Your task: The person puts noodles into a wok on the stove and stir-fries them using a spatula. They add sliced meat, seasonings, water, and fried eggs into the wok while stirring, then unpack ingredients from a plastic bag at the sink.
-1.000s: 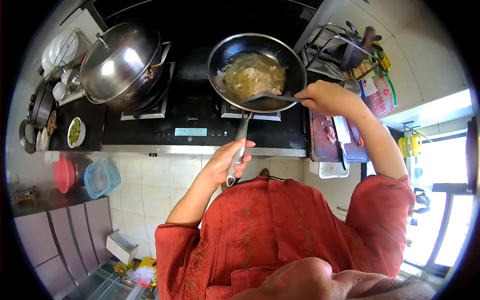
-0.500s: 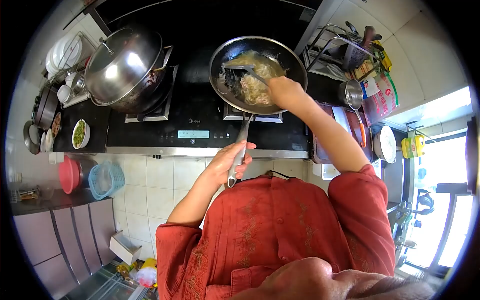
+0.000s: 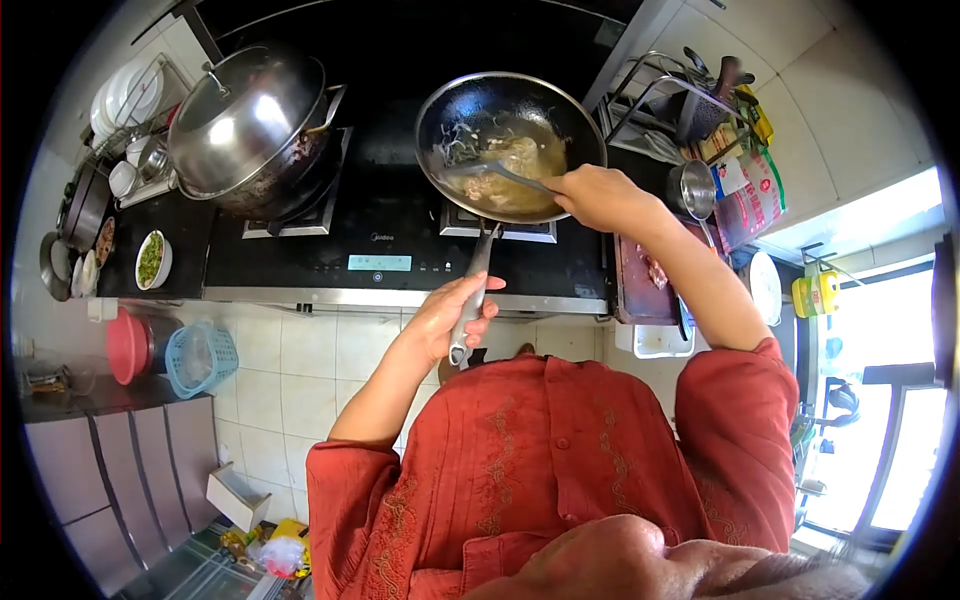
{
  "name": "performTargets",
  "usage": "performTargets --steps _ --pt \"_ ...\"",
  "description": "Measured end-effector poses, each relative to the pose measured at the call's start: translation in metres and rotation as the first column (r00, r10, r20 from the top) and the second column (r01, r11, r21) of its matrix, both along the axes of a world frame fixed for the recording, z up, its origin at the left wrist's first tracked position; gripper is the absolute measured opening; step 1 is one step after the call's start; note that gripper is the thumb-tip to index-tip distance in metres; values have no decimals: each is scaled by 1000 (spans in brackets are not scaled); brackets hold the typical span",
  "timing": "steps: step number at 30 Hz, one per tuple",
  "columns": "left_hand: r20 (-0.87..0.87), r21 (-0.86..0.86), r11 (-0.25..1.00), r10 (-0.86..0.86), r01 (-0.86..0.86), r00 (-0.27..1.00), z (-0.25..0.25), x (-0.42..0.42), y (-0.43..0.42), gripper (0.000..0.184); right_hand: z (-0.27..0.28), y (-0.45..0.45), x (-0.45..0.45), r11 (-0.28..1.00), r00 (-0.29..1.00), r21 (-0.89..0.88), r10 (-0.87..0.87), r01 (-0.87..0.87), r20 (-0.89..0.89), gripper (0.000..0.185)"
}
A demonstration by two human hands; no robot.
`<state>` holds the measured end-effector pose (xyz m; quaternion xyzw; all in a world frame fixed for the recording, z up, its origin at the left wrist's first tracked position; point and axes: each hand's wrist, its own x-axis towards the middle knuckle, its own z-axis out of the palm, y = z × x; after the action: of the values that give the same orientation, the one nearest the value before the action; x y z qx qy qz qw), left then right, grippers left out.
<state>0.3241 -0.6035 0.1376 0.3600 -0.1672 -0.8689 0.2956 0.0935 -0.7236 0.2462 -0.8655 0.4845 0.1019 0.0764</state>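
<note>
- In the head view, a person in a red embroidered shirt (image 3: 560, 460) stood at a black stove (image 3: 330, 235), both hands occupied.
- The left hand (image 3: 458, 318) was wrapped around the grey handle (image 3: 480, 262) of a deep dark pan (image 3: 500, 95), below the stove's front edge.
- The pan sat over the burner at right, holding pale, stringy food (image 3: 522, 155) in yellowish liquid.
- The right hand (image 3: 603, 198), just past the pan's near-right rim, grasped a grey spatula (image 3: 515, 177) whose shaft slanted across the pan, its blade down among the food near the left wall.
- At left on the stove, a steel domed lid (image 3: 245, 115) covered a second, blackened pan (image 3: 298, 172).
- Beside the stove, a white bowl (image 3: 164, 272) of chopped greens (image 3: 150, 258) rested on the dark counter (image 3: 188, 235).
- To the right, near the forearm, pinkish pieces of meat (image 3: 656, 272) lay on a reddish-brown board (image 3: 638, 305); a ladle (image 3: 697, 185) lay just beyond, near a red-and-white packet (image 3: 755, 200).
- A utensil rack (image 3: 625, 110) stood behind the ladle.
- At lower left, a red basin (image 3: 127, 345) and a light-blue basket (image 3: 202, 350) stood side by side.
</note>
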Motion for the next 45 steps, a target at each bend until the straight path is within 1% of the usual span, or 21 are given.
performTargets --steps 5,8,10,11,12,14,15,16,18,20,22,24,27,28,30,35,37,38,40,44,45 --pt "13 -2 1000 0 0 1000 -3 2 -1 39 24 21 -24 998 997 19 57 -56 -53 21" --pt "11 -1 1000 2 -2 1000 -3 3 -1 39 37 26 -41 996 991 40 81 -78 -104 25" --pt "11 -2 1000 3 -3 1000 -2 4 -2 39 45 21 -55 998 998 40 47 -45 -37 29" --pt "15 -5 1000 -3 3 1000 -2 4 -2 40 62 19 -51 988 998 154 -12 21 -60 32" --pt "19 -6 1000 -6 6 1000 -1 5 -2 40 60 14 -53 987 998 159 -6 16 -58 32" --pt "26 -3 1000 -6 6 1000 0 6 -2 40 56 5 -59 968 994 243 46 -69 99 32" --pt "31 -9 1000 -15 16 999 0 5 -3 41 43 -5 -61 964 981 230 95 -132 169 32" --pt "36 -7 1000 -22 22 999 0 4 -4 41 32 -13 -59 965 981 231 88 -127 174 32" --pt "59 -10 1000 -25 25 998 1 5 -4 41 17 -24 -44 971 963 200 74 -128 259 31" --pt "47 -1 1000 -26 26 999 -3 7 -4 40 19 -29 -27 965 974 249 28 -85 226 31" --pt "29 4 999 -40 40 999 -3 7 -5 39 4 -36 -22 985 964 135 68 -106 256 30" --pt "19 10 999 -39 38 999 -2 8 -5 39 -12 -34 -13 992 958 98 44 -75 284 29" --pt "25 8 999 -38 37 999 -4 8 -5 39 -37 -28 4 989 946 1 -144 150 290 23" --pt "29 6 999 -42 42 999 -3 8 -5 39 -44 -27 11 988 945 0 -148 155 293 23" --pt "26 25 999 -30 29 999 -2 7 -5 40 -58 -27 21 967 958 -97 -216 237 189 21" --pt "16 12 1000 -17 17 1000 -3 7 -4 39 -65 -35 21 954 970 -183 -223 237 96 23" --pt "10 10 1000 -14 14 1000 -3 7 -4 39 -55 -34 11 963 969 -123 -244 238 -30 24" --pt "10 13 1000 -11 11 1000 -2 7 -4 39 -51 -32 4 964 970 -127 -239 233 -34 24" --pt "4 14 1000 -3 3 1000 -2 7 -3 38 -44 -25 -11 971 975 -179 -184 161 -125 24" --pt "-18 13 1000 -5 5 1000 -6 8 -3 37 -14 -13 -40 973 980 -193 -154 129 -125 23" --pt "-27 13 1000 -8 8 1000 -6 8 -4 36 -4 -13 -51 973 989 -184 -145 137 -33 24"
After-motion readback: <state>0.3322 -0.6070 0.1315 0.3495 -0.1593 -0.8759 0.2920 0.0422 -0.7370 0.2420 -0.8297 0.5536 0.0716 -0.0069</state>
